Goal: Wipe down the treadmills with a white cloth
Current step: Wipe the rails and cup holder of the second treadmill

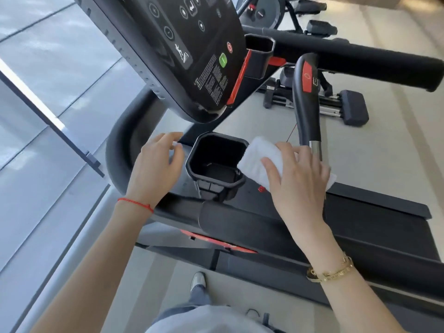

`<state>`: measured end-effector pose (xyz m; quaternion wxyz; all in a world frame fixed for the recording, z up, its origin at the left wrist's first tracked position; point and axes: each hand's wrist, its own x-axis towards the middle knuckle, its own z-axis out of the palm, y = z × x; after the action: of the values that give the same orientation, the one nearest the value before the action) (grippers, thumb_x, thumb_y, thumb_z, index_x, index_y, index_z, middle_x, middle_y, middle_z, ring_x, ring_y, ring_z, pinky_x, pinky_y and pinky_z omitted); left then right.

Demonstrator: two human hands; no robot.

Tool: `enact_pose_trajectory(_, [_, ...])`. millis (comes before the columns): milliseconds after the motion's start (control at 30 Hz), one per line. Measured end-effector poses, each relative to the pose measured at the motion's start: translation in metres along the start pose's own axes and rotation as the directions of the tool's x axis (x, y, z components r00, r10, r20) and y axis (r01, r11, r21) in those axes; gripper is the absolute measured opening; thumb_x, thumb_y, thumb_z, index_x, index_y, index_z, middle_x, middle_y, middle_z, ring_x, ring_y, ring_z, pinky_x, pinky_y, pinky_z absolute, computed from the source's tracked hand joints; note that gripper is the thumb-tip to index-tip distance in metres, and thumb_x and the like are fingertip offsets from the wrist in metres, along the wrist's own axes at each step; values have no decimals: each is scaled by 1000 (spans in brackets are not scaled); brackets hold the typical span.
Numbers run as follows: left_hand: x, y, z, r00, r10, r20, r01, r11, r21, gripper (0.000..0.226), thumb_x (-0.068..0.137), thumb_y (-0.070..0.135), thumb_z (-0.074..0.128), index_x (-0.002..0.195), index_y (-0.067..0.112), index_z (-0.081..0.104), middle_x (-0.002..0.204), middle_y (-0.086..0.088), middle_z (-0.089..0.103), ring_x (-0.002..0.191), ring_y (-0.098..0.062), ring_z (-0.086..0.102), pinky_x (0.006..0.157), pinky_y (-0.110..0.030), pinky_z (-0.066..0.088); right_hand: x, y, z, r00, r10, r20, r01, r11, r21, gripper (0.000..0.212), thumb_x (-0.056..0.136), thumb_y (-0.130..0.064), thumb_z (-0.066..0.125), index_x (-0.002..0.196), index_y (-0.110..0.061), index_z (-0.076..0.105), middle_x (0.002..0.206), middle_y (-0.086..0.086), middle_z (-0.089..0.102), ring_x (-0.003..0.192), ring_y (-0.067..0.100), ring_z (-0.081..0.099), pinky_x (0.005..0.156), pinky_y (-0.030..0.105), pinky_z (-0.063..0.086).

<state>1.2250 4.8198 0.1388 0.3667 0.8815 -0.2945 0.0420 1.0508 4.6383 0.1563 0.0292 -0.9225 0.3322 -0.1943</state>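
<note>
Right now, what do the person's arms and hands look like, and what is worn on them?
Both forearms are bare, with no sleeves or gloves in view. The left hand has a thin red string bracelet round its wrist. The right hand has gold bracelets at its wrist, seemingly more than one, with a darker round piece on the near side. No rings are plainly visible.

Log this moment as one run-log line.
stage: wiping treadmill beside black cup holder | right hand: pressing folded white cloth flat | left hand: open, holding nothing | console: not being wiped
</note>
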Motion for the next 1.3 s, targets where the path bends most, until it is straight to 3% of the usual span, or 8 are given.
enact_pose_trajectory(167, [20, -14, 7, 988, 21, 156, -6, 996, -94, 31, 100, 16, 46, 126, 15, 63, 117, 0, 68, 104, -17, 63, 99, -40, 49, 15, -18, 9, 976, 166, 139, -171, 985, 29, 42, 101, -47, 31, 128, -21, 50, 112, 9, 57, 102, 29, 52, 90, 41, 34])
enact_pose_trajectory(300, [21, -18, 11, 977, 95, 189, -65, 985, -160, 32, 99, 12, 46, 122, 20, 66, 89, 21, 64, 79, 15, 58, 81, -2, 40, 22, -11, 11, 847, 279, 452, -453, 824, 341, 43, 102, -51, 27, 127, -24, 49, 106, 1, 59, 101, 24, 56, 94, 47, 42])
enact_pose_trajectory(400, [20, -21, 13, 967, 96, 235, -50, 980, -192, 35, 99, 16, 45, 126, 28, 63, 98, 20, 66, 85, 14, 58, 77, 4, 34, 13, -5, 13, 730, 267, 629, -630, 620, 468, 38, 101, -54, 30, 128, -34, 50, 109, -17, 57, 99, 1, 55, 79, 24, 42])
enact_pose_trajectory(533, [20, -23, 15, 959, 87, 270, -18, 969, -245, 36, 99, 20, 43, 129, 33, 59, 111, 19, 65, 92, 8, 61, 80, 1, 39, 4, -5, 16, 705, 213, 677, -652, 571, 499, 39, 100, -53, 34, 129, -32, 49, 115, -19, 59, 101, -7, 56, 76, 17, 38])
enact_pose_trajectory(767, [20, -19, 13, 957, 68, 282, 17, 957, -290, 34, 99, 16, 48, 127, 27, 62, 101, 28, 63, 93, 9, 61, 78, 1, 42, 31, -35, 28, 750, 186, 635, -500, 787, 361, 56, 94, -63, 37, 136, -27, 29, 122, -2, 44, 89, 14, 53, 62, 26, 36])
enact_pose_trajectory(933, [20, -17, 12, 963, 62, 262, 9, 965, -261, 34, 97, 15, 52, 128, 24, 63, 96, 28, 62, 92, 10, 61, 79, 3, 39, 60, -34, 27, 834, -51, 550, -118, 956, 268, 48, 103, -44, 33, 149, -36, 20, 136, 6, 37, 119, 27, 42, 98, 40, 37])
enact_pose_trajectory(1100, [18, -14, 11, 967, 66, 246, -2, 968, -250, 35, 97, 17, 53, 129, 24, 62, 97, 29, 61, 94, 10, 60, 81, 4, 38, 47, -25, 25, 841, -196, 504, 53, 957, 285, 52, 103, -41, 24, 154, -36, 12, 145, 2, 29, 128, 22, 34, 111, 40, 31])
enact_pose_trajectory(1300, [18, -13, 10, 968, 73, 241, -19, 976, -217, 34, 95, 16, 54, 128, 21, 63, 94, 22, 63, 87, 6, 63, 80, 4, 37, 87, -44, 40, 774, -414, 479, 288, 904, 316, 45, 105, -27, 35, 149, -20, 31, 142, 2, 39, 124, 22, 38, 104, 32, 28])
